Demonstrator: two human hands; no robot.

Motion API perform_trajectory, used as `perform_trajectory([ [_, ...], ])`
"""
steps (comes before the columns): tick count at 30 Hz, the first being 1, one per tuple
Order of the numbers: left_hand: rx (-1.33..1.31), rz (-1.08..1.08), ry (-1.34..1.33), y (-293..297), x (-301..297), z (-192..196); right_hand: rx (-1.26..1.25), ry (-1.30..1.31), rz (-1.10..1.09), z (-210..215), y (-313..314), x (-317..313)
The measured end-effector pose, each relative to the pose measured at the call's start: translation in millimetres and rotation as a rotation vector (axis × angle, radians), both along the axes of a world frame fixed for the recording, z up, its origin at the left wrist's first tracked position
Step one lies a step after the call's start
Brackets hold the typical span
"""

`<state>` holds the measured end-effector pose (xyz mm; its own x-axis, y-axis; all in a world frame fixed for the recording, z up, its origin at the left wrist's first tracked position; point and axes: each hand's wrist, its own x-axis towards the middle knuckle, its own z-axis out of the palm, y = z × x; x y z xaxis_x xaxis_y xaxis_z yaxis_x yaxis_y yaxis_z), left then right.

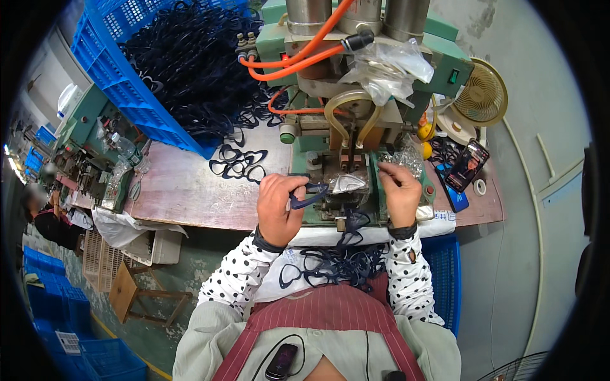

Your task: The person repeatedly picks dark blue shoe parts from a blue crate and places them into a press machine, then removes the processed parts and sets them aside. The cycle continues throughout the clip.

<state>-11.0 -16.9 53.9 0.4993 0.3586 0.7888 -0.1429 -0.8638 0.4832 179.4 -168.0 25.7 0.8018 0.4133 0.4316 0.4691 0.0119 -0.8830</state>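
My left hand (278, 204) is closed on a dark blue spectacle frame (309, 199), a front with rounded eye openings. It holds the frame at the left edge of a shiny metal fixture (348, 184) on the bed of a green bench press (375, 71). On the fixture's other side, my right hand (401, 195) has thumb and fingers pinched together. Whatever sits in that pinch is too small to make out. Just beyond the right fingers lies a clear bag of small shiny metal parts (404, 161). More dark frames (337, 263) rest in my lap.
A blue crate (136, 101) heaped with dark frames (190, 57) stands at the back left, with several loose frames (236, 162) beside it. To the right are a phone (469, 166), a tape roll (480, 187) and a fan (483, 92). Orange hoses (292, 66) cross the press.
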Motion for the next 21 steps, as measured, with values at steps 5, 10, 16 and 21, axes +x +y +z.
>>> perform_trajectory([
  [5,-0.062,0.012,-0.075,0,12,23,-0.03,-0.007,0.087,15,17,-26],
  [10,-0.535,-0.063,-0.074,10,29,48,0.054,0.267,0.118,19,31,-40],
  [16,-0.27,-0.006,-0.104,8,22,29,0.17,0.32,0.168,10,38,-40],
  [21,0.37,-0.467,-0.028,-25,20,-10,0.093,0.176,0.113,8,25,-25],
])
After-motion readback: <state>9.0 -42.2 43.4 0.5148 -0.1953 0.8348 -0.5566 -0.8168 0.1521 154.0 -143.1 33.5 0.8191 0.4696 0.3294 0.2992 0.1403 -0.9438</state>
